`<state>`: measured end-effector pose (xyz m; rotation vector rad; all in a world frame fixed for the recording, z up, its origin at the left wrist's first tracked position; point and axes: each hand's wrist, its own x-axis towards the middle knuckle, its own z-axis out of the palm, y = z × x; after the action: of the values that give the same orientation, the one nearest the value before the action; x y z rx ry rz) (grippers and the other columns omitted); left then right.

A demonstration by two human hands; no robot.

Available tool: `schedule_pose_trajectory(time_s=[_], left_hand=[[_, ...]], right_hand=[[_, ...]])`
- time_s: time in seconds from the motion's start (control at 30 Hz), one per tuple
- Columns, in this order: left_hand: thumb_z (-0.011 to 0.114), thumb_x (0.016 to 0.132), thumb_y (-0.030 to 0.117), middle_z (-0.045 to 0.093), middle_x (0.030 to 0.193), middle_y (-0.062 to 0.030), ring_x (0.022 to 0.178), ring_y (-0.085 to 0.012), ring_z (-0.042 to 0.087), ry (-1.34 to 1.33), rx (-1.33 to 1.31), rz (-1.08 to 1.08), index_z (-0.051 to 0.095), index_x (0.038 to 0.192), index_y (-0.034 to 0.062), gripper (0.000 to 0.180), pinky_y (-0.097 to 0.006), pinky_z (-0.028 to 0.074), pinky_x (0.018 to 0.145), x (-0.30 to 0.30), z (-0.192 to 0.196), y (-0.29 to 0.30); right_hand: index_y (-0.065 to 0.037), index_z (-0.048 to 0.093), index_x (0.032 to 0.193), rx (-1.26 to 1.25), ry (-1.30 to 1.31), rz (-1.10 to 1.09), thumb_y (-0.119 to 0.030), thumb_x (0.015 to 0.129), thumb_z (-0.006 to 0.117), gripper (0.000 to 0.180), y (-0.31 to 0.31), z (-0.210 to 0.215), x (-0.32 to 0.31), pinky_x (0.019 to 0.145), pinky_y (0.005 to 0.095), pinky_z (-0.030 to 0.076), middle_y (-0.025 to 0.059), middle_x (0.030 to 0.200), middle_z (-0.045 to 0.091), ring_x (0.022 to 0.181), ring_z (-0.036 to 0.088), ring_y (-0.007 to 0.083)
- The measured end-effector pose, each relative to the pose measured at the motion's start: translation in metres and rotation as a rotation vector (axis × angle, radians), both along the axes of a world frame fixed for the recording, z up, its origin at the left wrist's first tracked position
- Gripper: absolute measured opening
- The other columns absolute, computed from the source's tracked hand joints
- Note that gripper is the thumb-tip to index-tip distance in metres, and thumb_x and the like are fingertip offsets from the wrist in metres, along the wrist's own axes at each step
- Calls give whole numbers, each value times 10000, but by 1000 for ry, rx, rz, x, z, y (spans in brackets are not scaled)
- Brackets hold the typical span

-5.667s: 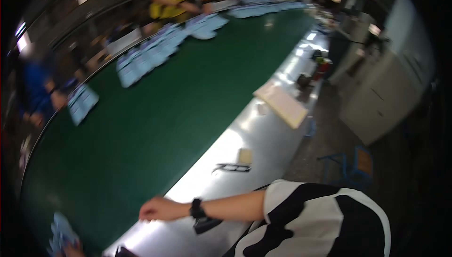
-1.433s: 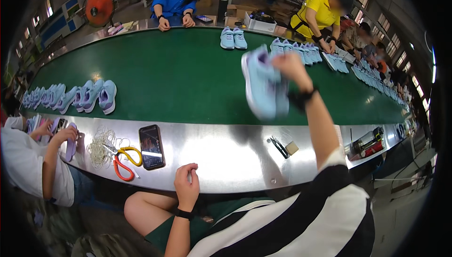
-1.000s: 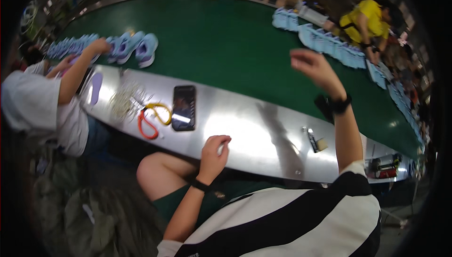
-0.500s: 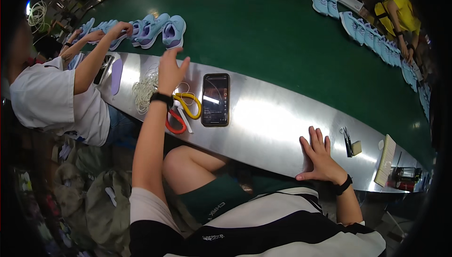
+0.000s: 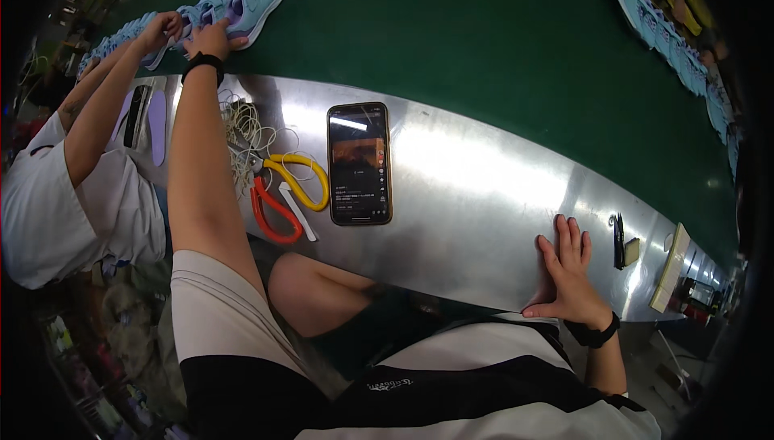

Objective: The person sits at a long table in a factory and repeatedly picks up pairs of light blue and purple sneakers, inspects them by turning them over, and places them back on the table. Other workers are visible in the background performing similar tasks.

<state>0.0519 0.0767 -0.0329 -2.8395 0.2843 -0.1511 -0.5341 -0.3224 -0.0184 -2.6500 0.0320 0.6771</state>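
Observation:
My left hand [image 5: 211, 41], a black band on its wrist, reaches over the metal ledge to a row of light blue shoes on the green surface. Its fingers are spread and reach the heel end of the nearest shoe [image 5: 264, 0], which has a lavender lining; some fingertips are hidden against the shoes. My right hand [image 5: 574, 279] rests flat on the metal ledge [image 5: 459, 222], fingers apart and holding nothing. Between my arms lie a phone [image 5: 359, 167] with a lit screen and scissors [image 5: 322, 186] with one yellow and one red handle.
Tangled pale cord [image 5: 242, 121] and a white strip [image 5: 298, 212] lie by the scissors. A co-worker's hand [image 5: 164, 30] is close to my left hand, near lavender insoles [image 5: 158, 127]. Rightward are a black tool [image 5: 618, 242], a notepad [image 5: 669, 271] and another shoe row [image 5: 645, 20].
My left hand has moved left and away from me, from above the ledge to the shoes. My right hand stays flat on the metal. The whole view has shifted.

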Motion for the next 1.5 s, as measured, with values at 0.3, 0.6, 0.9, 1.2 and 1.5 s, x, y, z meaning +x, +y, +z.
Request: schedule_pose_trajectory(time_s=[0.3,0.6,0.9,1.2,1.5], left_hand=[[773,726,531,685,1094,-129,1092,-358,600,-139,-214,-225,683,1187,253,546,-539,360,933,-70,14,-37],[777,775,319,695,974,-135,911,-316,642,114,-708,-773,691,1055,58,392,-421,453,842,-365,88,-142],[786,831,251,574,1082,-137,863,-215,578,511,-1200,-296,500,1338,0,634,-327,514,753,-506,32,-139],[666,898,142,583,1153,-143,933,-171,614,921,-1528,-234,372,1450,-6,642,-282,542,738,-517,10,-144],[469,870,12,498,1332,-104,1198,-213,533,1268,-2273,265,212,1538,56,717,-320,452,1003,-529,-4,-155]], right_hand=[[-90,323,1501,15,-72,-1,-702,586,781,1192,2,0,2,1147,603,-42,295,1593,44,1479,-14,467],[-83,328,1507,382,-428,-443,-501,762,774,963,2,-4,-4,1167,495,170,179,1540,317,1432,290,343],[2,303,1498,626,-313,-719,-221,902,694,748,16,12,-45,1046,386,418,181,1426,392,1298,453,287],[-11,334,1486,1058,-334,-849,26,866,571,665,21,-4,-54,940,297,483,115,1289,536,1133,571,185],[5,452,1386,1745,-189,-1037,-150,1012,463,405,36,-23,-49,999,312,460,106,1286,575,1148,577,168]])
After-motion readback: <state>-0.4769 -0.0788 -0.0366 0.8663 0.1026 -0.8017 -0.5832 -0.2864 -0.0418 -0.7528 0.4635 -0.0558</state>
